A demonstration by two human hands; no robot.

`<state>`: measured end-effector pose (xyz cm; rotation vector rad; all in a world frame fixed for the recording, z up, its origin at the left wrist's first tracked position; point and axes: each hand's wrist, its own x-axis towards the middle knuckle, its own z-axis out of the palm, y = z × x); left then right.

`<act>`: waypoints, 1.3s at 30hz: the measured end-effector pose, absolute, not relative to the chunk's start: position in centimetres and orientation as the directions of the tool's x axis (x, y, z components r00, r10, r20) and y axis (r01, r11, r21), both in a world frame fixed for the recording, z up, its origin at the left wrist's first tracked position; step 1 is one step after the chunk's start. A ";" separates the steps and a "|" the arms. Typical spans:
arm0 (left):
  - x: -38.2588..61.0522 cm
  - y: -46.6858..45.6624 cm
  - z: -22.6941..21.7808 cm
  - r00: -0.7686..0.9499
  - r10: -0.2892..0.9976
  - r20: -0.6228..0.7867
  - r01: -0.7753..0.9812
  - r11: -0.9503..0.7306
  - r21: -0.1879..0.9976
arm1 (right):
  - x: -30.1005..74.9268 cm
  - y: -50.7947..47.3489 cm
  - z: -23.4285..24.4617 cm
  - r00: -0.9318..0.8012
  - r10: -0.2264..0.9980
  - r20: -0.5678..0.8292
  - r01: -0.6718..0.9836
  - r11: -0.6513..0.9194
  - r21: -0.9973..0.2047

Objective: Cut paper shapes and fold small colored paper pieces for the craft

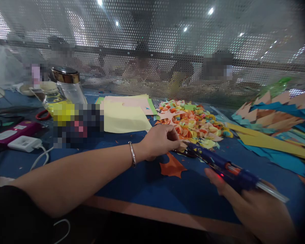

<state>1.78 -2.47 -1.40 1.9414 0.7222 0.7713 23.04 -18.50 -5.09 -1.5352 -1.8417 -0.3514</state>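
The right hand (265, 210) is wrapped around a dark blue glue gun (245, 179), a little blurred, while the left hand (159, 140) pinches, thumb and forefinger closed, on what looks like a small pale scrap of paper (183, 145). The gun's front end points at that pinch; from here I can't tell whether it touches. I'd say a dab of glue is being put on, so the next move calls for a steady left hand and fingertips clear of the nozzle. Just below the pinch, an orange pointed paper cutout (172, 166) lies flat on the blue table (142, 183). Right behind it sits a heap of curled paper pieces (193, 123). Pale paper sheets (124, 117) lie left of that heap, zigzag-cut paper (274, 117) to its right, and a perforated screen (157, 30) stands beyond.
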 end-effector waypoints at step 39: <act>1.7 -2.3 -1.3 0.674 0.712 0.197 0.194 -0.428 0.883 | 24.5 -18.4 -5.2 -0.550 0.521 0.652 0.829 0.437 0.350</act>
